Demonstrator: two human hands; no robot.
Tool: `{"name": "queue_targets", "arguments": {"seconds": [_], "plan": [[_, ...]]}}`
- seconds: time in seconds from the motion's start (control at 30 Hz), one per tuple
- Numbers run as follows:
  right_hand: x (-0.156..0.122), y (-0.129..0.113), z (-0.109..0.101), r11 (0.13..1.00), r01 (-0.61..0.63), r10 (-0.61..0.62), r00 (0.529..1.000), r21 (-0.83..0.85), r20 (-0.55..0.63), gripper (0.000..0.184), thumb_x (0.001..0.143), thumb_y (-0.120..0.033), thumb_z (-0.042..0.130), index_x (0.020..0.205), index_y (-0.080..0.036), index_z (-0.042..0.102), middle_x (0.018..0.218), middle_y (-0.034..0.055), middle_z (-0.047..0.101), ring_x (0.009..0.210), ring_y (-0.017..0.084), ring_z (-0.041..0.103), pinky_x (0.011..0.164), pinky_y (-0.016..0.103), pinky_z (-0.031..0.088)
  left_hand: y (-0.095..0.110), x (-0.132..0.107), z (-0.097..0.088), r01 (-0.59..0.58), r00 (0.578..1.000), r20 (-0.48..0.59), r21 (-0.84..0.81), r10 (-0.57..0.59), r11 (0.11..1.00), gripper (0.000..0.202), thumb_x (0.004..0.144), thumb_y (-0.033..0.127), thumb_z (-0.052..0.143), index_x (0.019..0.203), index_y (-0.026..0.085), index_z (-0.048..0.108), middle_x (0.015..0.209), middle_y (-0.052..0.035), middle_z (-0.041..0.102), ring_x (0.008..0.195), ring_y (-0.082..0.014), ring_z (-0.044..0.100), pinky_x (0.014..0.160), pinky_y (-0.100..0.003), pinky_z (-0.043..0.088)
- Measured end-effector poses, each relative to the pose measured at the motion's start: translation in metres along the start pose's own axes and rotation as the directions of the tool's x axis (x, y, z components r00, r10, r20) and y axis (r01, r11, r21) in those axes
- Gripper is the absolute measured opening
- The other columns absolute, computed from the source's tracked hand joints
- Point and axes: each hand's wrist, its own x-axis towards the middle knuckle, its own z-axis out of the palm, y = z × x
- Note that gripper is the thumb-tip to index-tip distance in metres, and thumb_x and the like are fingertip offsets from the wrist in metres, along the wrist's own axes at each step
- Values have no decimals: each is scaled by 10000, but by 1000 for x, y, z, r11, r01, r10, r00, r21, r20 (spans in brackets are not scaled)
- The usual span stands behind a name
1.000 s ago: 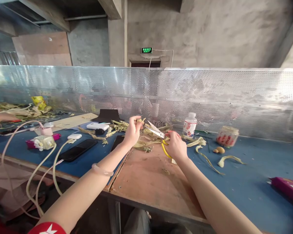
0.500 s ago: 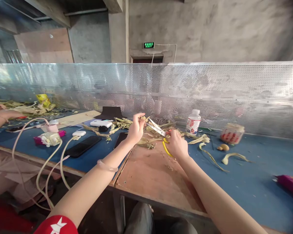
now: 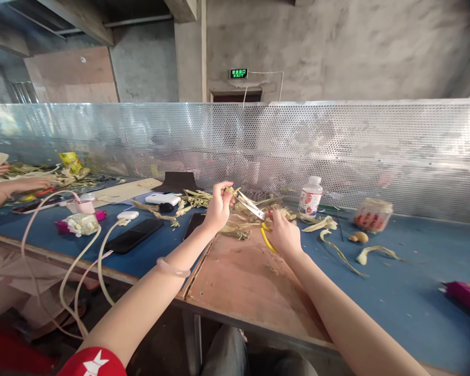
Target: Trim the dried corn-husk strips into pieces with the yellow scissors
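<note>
Pale dry stalk [image 3: 231,191] sits pinched in the closed fingertips of the left hand [image 3: 218,207], right at the blade tips of the scissors [image 3: 251,207], whose yellow handles the right hand [image 3: 284,233] grips, a bottle [image 3: 310,196] just beyond it.

Blue-topped bench [image 3: 395,292] with plywood board [image 3: 238,282], phone [image 3: 133,235], bottle [image 3: 310,196], jar [image 3: 373,214], husk strips [image 3: 376,253].

Even, diffuse daylight; shadows on the desk [image 3: 238,282] are faint. The perforated metal screen [image 3: 337,151] carries soft glare and a few blurred patches. Wide-angle distortion bows straight lines toward the edges. Lower corners fall dim and soft; the exit sign [image 3: 238,73] glows green.
</note>
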Motion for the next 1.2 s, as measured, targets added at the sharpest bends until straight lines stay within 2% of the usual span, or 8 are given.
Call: {"name": "queue_targets", "arguments": {"seconds": [0.17, 0.57, 0.77, 0.9, 1.2], "plan": [[0, 1, 1, 1000, 15, -15, 1000, 7, -7, 226, 821, -308, 475, 1022, -209, 503, 1024, 61, 632, 798, 190, 619, 557, 256, 353, 1, 0, 0, 43, 999, 16, -59, -42, 997, 299, 921, 453, 348, 1115, 239, 425, 701, 1, 496, 615, -137, 517, 608, -295, 451], [0, 0, 0, 999, 18, -19, 1000, 29, 14, 222, 821, -308, 481, 1023, -222, 510, 1029, 59, 642, 779, 186, 622, 563, 258, 348, 3, 1, -1, 49, 999, 24, -66, -48, 997, 324, 913, 490, 332, 1095, 241, 434, 653, 13, 483, 559, -134, 493, 576, -303, 457], [0, -1, 2, 998, -9, 6, 999, 63, 41, 274, 799, -402, 503, 997, -215, 473, 960, 55, 661, 802, 215, 631, 586, 269, 358, 5, 2, -2, 77, 996, 50, -85, -73, 993, 345, 902, 504, 351, 1088, 232, 452, 631, 17, 471, 541, -132, 495, 532, -285, 451], [-2, -3, 2, 997, -3, 0, 999, 83, 45, 288, 798, -430, 497, 983, -214, 459, 990, 66, 652, 856, 223, 626, 610, 271, 361, 6, 1, -2, 104, 993, 68, -60, -100, 993, 360, 896, 517, 353, 1084, 230, 463, 604, 22, 464, 510, -131, 486, 504, -283, 426], [-1, -3, 2, 995, -2, -4, 998, 99, 55, 260, 800, -411, 488, 968, -218, 447, 1015, 59, 649, 839, 227, 637, 599, 275, 347, 7, -2, 1, 147, 986, 102, -190, -129, 971, 323, 902, 500, 359, 1059, 234, 455, 575, 42, 432, 465, -118, 424, 487, -266, 375]]}}
